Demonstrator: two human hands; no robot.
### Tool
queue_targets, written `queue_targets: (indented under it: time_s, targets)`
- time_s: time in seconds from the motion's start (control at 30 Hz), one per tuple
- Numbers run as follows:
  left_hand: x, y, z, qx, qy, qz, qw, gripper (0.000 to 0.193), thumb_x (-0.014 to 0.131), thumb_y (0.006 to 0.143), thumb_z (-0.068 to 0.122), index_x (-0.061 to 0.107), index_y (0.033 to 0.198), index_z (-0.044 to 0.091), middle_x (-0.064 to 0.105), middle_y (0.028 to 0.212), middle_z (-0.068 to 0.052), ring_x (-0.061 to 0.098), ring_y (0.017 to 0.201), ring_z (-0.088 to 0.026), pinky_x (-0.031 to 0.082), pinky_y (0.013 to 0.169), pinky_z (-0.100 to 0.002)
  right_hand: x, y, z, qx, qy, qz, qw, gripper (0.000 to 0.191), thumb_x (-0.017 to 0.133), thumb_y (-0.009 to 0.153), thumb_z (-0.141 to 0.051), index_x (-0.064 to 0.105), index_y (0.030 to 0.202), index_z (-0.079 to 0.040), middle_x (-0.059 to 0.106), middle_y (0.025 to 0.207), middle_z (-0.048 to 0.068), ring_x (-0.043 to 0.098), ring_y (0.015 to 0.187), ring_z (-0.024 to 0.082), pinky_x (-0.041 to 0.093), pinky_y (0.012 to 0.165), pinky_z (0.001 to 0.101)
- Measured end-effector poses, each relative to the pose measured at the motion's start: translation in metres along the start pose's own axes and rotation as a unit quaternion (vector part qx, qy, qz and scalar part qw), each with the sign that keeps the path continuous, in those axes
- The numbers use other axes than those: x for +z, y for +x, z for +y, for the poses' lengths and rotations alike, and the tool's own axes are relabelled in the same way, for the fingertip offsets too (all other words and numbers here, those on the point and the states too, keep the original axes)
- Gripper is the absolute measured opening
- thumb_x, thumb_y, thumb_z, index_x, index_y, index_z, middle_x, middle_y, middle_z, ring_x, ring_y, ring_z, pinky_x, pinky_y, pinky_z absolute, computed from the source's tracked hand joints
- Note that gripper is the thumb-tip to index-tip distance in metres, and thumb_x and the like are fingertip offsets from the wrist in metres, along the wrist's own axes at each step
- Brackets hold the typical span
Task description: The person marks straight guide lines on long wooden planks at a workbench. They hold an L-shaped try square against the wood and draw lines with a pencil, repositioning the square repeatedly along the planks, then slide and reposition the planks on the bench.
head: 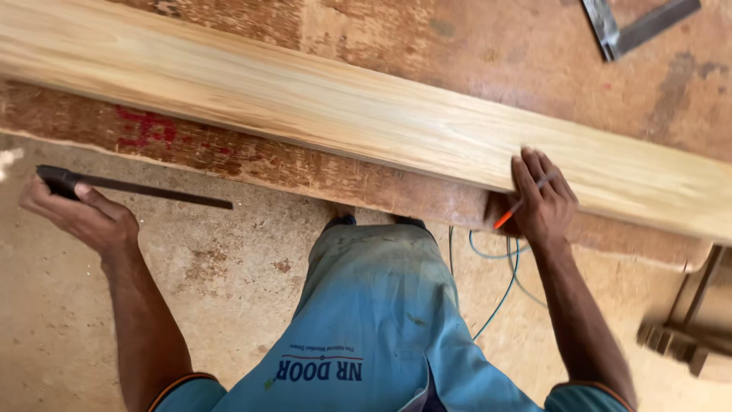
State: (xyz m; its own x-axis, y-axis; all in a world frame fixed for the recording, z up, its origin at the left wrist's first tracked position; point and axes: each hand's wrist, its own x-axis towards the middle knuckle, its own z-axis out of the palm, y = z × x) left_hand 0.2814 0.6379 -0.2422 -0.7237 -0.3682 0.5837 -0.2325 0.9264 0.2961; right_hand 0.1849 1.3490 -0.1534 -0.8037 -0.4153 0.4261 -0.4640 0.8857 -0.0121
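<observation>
Dusty concrete floor [229, 305] below, worn reddish workbench [488, 53] above, seen from overhead. Long pale wooden plank [343, 114] lying diagonally across the bench, near edge overhanging toward the body. Right hand [543, 200] resting on the plank's near edge, fingers spread over the wood while pinching an orange-tipped pencil [517, 206] against the board's side. Left hand [80, 214] held off to the side, well apart from the plank, closed around the dark handle of a try square [130, 187] with its blade pointing toward the body. Second metal square [633, 27] lying on the bench at the far corner. Blue cable [503, 282] trailing on the floor. No pencil line visible on the plank; marking seemingly not yet made, square not yet set against the wood.
</observation>
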Motion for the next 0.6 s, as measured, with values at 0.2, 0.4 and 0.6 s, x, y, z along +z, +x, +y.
queue_targets:
  time_s: [0.2, 0.4, 0.6]
  targets:
    - [0.02, 0.03, 0.042, 0.105, -0.171, 0.017, 0.98, 0.054, 0.033, 0.12, 0.046, 0.044, 0.142, -0.002, 0.043, 0.131, -0.02, 0.054, 0.118, -0.027, 0.059, 0.1, -0.043, 0.006, -0.008, 0.013, -0.023, -0.031, -0.144, 0.989, 0.071, 0.083, 0.088, -0.01, 0.055, 0.154, -0.008, 0.054, 0.16, 0.014, 0.052, 0.149, 0.03, 0.047, 0.124, 0.0386]
    - [0.03, 0.066, 0.118, 0.175, -0.273, -0.101, 0.941, 0.058, 0.031, 0.123, 0.051, 0.045, 0.142, -0.002, 0.048, 0.133, -0.024, 0.055, 0.116, -0.027, 0.062, 0.09, -0.039, 0.007, -0.009, 0.026, 0.003, -0.03, -0.344, 0.939, 0.102, 0.08, 0.076, -0.028, 0.029, 0.162, -0.009, 0.028, 0.168, 0.015, 0.025, 0.156, 0.028, 0.023, 0.129, 0.0373]
    - [0.038, 0.09, 0.192, 0.243, -0.295, -0.234, 0.894, 0.061, 0.027, 0.125, 0.055, 0.043, 0.143, -0.001, 0.057, 0.118, -0.017, 0.06, 0.105, -0.026, 0.058, 0.091, -0.041, 0.012, -0.018, 0.031, -0.01, -0.038, -0.325, 0.945, 0.067, 0.046, 0.103, -0.011, 0.024, 0.167, -0.017, 0.02, 0.174, 0.01, 0.018, 0.16, 0.023, 0.019, 0.126, 0.0363]
